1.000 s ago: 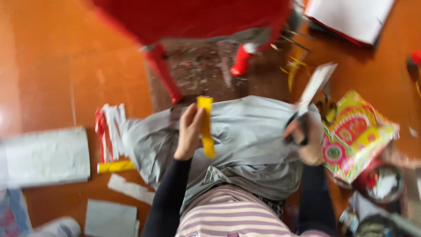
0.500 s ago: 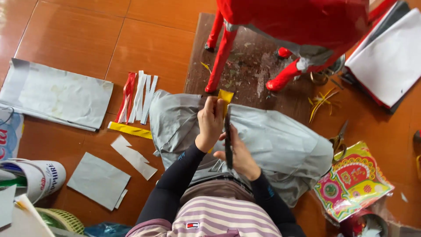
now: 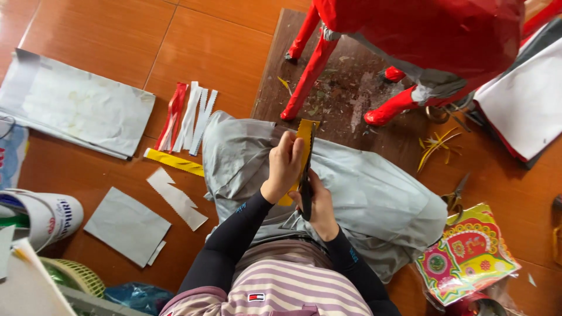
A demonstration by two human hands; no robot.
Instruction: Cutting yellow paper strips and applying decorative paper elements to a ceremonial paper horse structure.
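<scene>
Two hands meet over a grey-trousered lap [image 3: 374, 199]: left hand [image 3: 285, 165] fingers pinch a yellow zigzag-edged paper strip [image 3: 305, 136], upright; right hand [image 3: 319, 202] grips dark scissors [image 3: 307, 175], blades against the strip's edge.

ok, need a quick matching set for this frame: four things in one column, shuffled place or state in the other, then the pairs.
Things:
1. yellow strip
2. scissors
3. red and white strips
4. grey sheet

Places or states:
A. on the floor near the white bucket
B. in the right hand
C. held upright by the left hand
D. lying in a row on the floor beside the grey cloth

Pairs: 1-C, 2-B, 3-D, 4-A
</scene>
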